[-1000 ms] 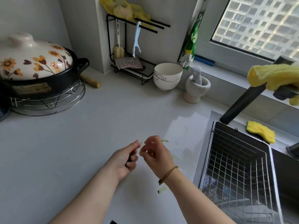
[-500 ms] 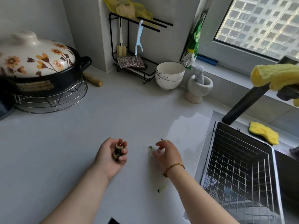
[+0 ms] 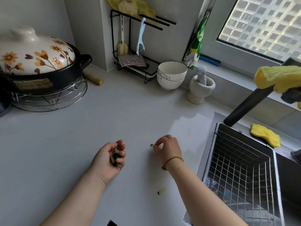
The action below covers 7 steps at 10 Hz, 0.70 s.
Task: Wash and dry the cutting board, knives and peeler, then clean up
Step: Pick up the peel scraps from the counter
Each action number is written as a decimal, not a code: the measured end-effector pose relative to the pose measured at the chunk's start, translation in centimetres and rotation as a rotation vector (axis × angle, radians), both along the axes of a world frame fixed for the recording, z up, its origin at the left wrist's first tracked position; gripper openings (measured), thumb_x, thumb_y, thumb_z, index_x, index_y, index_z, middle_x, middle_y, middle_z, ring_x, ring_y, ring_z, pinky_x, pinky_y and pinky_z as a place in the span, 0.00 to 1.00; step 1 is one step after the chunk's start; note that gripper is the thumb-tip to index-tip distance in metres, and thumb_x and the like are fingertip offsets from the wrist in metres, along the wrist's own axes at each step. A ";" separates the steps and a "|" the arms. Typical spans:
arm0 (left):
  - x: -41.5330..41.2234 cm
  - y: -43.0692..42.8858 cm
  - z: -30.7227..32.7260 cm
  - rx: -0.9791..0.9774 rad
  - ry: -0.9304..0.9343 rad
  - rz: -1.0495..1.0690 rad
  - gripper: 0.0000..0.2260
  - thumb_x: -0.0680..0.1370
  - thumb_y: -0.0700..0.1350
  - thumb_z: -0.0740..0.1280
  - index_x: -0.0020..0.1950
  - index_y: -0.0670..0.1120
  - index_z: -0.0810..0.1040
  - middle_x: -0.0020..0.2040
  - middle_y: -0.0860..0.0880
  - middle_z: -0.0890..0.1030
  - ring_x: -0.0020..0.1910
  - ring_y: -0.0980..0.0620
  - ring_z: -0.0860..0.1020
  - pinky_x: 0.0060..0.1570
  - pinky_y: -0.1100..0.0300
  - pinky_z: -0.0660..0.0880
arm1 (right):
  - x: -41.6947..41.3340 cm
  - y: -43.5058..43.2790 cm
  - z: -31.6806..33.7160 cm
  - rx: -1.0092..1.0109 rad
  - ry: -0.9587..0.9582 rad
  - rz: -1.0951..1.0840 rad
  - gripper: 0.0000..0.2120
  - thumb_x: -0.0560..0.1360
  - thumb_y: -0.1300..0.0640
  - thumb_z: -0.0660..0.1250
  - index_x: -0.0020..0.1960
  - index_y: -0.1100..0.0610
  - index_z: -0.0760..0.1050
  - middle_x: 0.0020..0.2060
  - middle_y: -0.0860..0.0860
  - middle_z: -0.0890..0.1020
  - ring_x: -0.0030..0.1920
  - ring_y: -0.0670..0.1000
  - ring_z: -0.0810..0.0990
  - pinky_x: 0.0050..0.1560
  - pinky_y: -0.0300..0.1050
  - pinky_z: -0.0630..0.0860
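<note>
clean-up stage, by the look of it. peel scraps [image 3: 116, 158] sit bunched in the left hand [image 3: 108, 160], fingers curled round them, palm turned up. the right hand [image 3: 167, 149] is down on the tabletop [image 3: 81, 136], fingertips pinching a pale scrap [image 3: 152, 145] with a dark green end. one loose scrap [image 3: 161, 191] lies on the tabletop just beside the right forearm, untouched.

the peeler [image 3: 140, 36] hangs on the black rack [image 3: 114, 38] at the back wall, well apart from both hands. no cutting board or knives in view, so i can't say where they are.

risks, my read:
- the left hand is loaded and open at the top. adding a piece or tilting the palm could spill bits back onto the tabletop.
- the pale scrap looks thin and lies flat. a fingertip pinch may slip off or tear it and leave a smear.
- the loose scrap is nearer the body than where the hands work, so it's easy to miss. a sweep of the forearm could also drag it toward the edge.
- the wet patch [image 3: 190, 128] lies between the right hand and the sink. scraps landing there would likely stick.
- the wire basket [image 3: 244, 168] sits in the sink just right of the arm. scraps dropped there could lodge in the mesh.

the bowls [image 3: 171, 75], mortar [image 3: 201, 88] and clay pot [image 3: 37, 62] are out of the path, so low risk.
</note>
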State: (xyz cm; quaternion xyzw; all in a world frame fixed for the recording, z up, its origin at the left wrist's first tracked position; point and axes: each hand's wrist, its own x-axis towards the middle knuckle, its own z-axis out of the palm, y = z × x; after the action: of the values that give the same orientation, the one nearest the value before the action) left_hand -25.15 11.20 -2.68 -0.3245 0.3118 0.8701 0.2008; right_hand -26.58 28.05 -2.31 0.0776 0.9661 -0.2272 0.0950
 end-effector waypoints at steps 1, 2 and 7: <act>0.1 -0.2 -0.1 -0.013 0.001 -0.005 0.11 0.78 0.39 0.52 0.39 0.44 0.71 0.22 0.50 0.75 0.16 0.58 0.69 0.15 0.74 0.59 | -1.4 2.3 1.0 0.036 0.050 -0.075 0.09 0.76 0.55 0.62 0.52 0.57 0.78 0.59 0.52 0.74 0.62 0.53 0.67 0.57 0.41 0.65; 0.2 -0.3 -0.3 -0.018 -0.002 -0.005 0.11 0.78 0.39 0.53 0.39 0.44 0.71 0.22 0.50 0.75 0.17 0.58 0.69 0.15 0.73 0.59 | -2.5 3.3 1.6 0.133 -0.110 -0.043 0.08 0.75 0.59 0.60 0.51 0.54 0.76 0.49 0.52 0.78 0.58 0.53 0.70 0.54 0.43 0.69; 0.8 -0.4 -0.4 -0.017 -0.028 -0.016 0.11 0.78 0.39 0.53 0.39 0.43 0.71 0.22 0.50 0.75 0.16 0.58 0.68 0.14 0.74 0.58 | -4.1 2.9 2.0 0.224 -0.338 0.032 0.07 0.74 0.59 0.60 0.38 0.55 0.71 0.29 0.49 0.72 0.30 0.51 0.73 0.27 0.36 0.64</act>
State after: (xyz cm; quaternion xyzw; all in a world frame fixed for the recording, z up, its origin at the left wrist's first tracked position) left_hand -24.31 10.81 -3.08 -0.3360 0.3190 0.8612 0.2092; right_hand -30.68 30.98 -0.33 0.1094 0.9567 -0.1005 0.2502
